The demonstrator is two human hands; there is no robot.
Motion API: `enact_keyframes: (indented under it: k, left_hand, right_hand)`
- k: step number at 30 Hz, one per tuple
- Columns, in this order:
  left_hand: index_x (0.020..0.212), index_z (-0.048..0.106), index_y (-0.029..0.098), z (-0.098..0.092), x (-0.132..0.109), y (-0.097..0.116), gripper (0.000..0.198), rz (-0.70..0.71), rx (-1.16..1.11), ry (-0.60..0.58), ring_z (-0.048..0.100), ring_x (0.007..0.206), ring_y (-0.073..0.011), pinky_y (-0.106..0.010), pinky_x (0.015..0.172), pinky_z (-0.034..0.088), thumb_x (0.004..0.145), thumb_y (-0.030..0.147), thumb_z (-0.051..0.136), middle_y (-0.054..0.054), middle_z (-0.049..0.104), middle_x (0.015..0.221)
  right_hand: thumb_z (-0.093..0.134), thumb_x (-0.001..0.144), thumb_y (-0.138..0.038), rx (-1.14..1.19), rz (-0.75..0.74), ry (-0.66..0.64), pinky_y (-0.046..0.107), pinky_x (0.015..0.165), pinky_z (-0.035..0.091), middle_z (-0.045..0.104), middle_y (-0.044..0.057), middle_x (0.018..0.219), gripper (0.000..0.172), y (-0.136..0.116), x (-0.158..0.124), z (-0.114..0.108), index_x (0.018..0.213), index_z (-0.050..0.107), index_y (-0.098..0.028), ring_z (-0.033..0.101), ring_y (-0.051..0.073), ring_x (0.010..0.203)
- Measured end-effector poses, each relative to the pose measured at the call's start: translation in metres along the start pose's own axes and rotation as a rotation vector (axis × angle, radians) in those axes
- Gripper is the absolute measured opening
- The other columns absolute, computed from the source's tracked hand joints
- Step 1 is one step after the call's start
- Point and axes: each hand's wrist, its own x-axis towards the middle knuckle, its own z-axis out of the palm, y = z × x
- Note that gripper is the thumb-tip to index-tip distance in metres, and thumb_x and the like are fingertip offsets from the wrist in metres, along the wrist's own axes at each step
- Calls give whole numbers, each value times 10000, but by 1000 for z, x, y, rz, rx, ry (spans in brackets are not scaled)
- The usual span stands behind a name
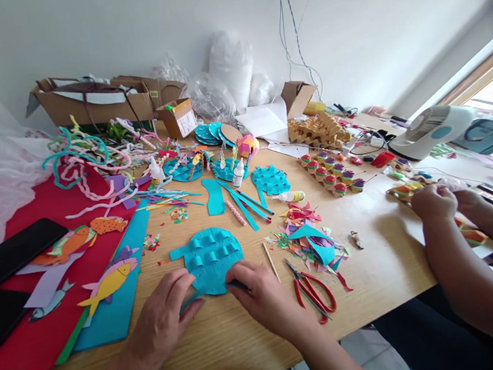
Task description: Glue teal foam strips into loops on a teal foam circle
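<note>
A round turquoise paper disc point(215, 283) lies in front of me with rows of raised paper loops on it. One strip sticks out past its left edge. At the lower left of the disc my left hand point(165, 313) pinches a turquoise paper strip point(191, 300) between thumb and fingers. My right hand point(263, 293) is closed at the disc's lower right edge. Something dark shows between its fingers, too small to make out. Red-handled scissors point(315, 296) and a thin wooden stick point(271, 262) lie to the right of my right hand.
Paper scraps point(310, 237) and a glue bottle point(290, 196) lie beyond the scissors. Coloured sheets point(115, 324) with paper fish point(113, 283) and a black phone point(18, 252) are at left. A co-worker's hands point(436, 205) work at right, near a white fan point(431, 131). Cardboard boxes point(95, 104) stand behind.
</note>
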Motion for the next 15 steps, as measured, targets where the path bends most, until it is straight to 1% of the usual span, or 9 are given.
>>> enact_keyframes:
  k: [2, 3, 4, 6, 8, 9, 11, 13, 15]
  left_hand:
    - [1230, 430, 152, -7, 2, 6, 412, -7, -10, 20, 543, 1055, -222, -336, 862, 492, 854, 286, 536, -120, 548, 1119]
    - [1267, 404, 170, -10, 3, 10, 431, 3, -34, 18, 529, 1084, -217, -335, 884, 482, 862, 256, 524, -115, 542, 1149]
    - [1274, 409, 192, -12, 5, 13, 403, 22, -75, 6, 537, 1075, -196, -312, 889, 478, 879, 213, 488, -95, 559, 1134]
    - [1232, 470, 227, -18, 8, 17, 335, 49, -193, -29, 592, 971, -139, -226, 841, 493, 910, 166, 399, -47, 617, 1024]
    - [1170, 530, 256, -23, 11, 19, 305, 21, -327, -95, 628, 862, -107, -159, 771, 504, 922, 185, 366, -12, 648, 931]
    - [1155, 542, 269, -25, 12, 19, 294, -22, -390, -133, 636, 844, -105, -149, 756, 506, 919, 206, 378, -3, 655, 923]
    - [1157, 540, 289, -28, 12, 19, 288, -171, -520, -179, 642, 862, -119, -165, 768, 509, 906, 238, 408, 1, 663, 958]
    - [1174, 526, 290, -26, 10, 18, 297, -361, -690, -211, 644, 865, -136, -197, 763, 519, 897, 274, 420, -7, 663, 986]
    - [1205, 504, 275, -21, 6, 15, 338, -540, -899, -278, 646, 806, -147, -217, 687, 539, 874, 325, 454, -16, 662, 956]
  right_hand:
    - [524, 822, -122, -43, -68, -21, 211, 637, 391, 617, 22, 774, 92, -8, -2, 3, 815, 590, -185, 562, 134, 723]
    - [515, 831, -130, -59, -101, -29, 212, 635, 392, 617, 27, 773, 91, -12, -2, 3, 822, 592, -179, 562, 136, 719]
    - [509, 837, -137, -70, -129, -39, 213, 630, 394, 616, 32, 767, 91, -15, -2, 3, 824, 592, -172, 561, 137, 710]
    - [518, 839, -157, -56, -183, -71, 206, 620, 399, 617, 37, 754, 79, -19, 0, -1, 820, 594, -159, 561, 134, 694]
    - [532, 840, -171, 6, -224, -99, 182, 609, 403, 620, 33, 745, 72, -21, 4, -5, 816, 598, -152, 566, 119, 680]
    - [533, 843, -171, 38, -240, -102, 170, 604, 403, 623, 31, 743, 76, -21, 6, -7, 814, 600, -150, 570, 110, 676]
    - [511, 857, -161, 45, -254, -76, 161, 598, 403, 626, 29, 737, 104, -20, 12, -7, 809, 603, -152, 575, 102, 672]
    - [482, 868, -165, -39, -260, -42, 186, 603, 406, 625, 32, 725, 138, -21, 17, -2, 803, 603, -158, 575, 117, 670]
    - [458, 875, -175, -122, -275, -45, 217, 627, 411, 631, 38, 740, 151, -24, 20, 4, 848, 607, -166, 576, 135, 680]
